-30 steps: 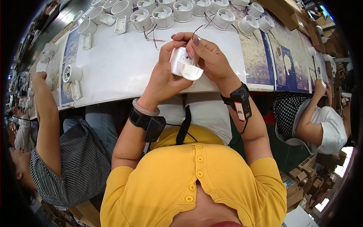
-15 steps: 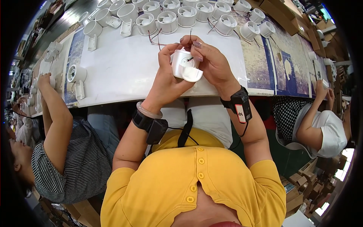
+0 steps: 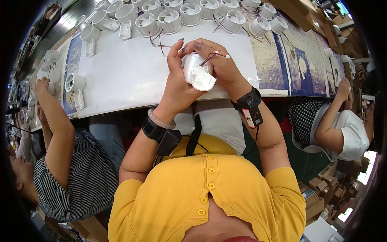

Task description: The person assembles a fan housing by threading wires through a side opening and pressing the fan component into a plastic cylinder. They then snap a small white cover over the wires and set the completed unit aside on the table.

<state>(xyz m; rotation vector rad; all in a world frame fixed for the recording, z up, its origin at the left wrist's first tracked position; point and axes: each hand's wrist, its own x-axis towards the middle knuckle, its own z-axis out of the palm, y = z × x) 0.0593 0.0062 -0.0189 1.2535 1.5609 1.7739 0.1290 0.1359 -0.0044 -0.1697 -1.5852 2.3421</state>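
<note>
Between my two hands, above the near edge of the table, is a white plastic fan housing (image 3: 192, 71) with a curved flap at its lower end. My left hand (image 3: 177, 72) wraps its left side, fingers closed round it. My right hand (image 3: 223, 66) grips the right side, its fingertips over the top. From a hole in the housing come thin red and black wires (image 3: 208, 59), ending in a small white connector (image 3: 226, 56) that lies across my right hand. Parts of the housing are hidden behind my fingers.
Several white round fans (image 3: 169, 20) with loose wires crowd the far side of the white-covered table (image 3: 121, 68). Another fan (image 3: 75, 82) stands at the left. Cardboard boxes (image 3: 296, 14) line the far right. Co-workers sit at the left (image 3: 76, 173) and right (image 3: 346, 133).
The wires have come out through the housing's hole, and their white connector now shows over my right hand. My right fingers have shifted up to the top of the housing.
</note>
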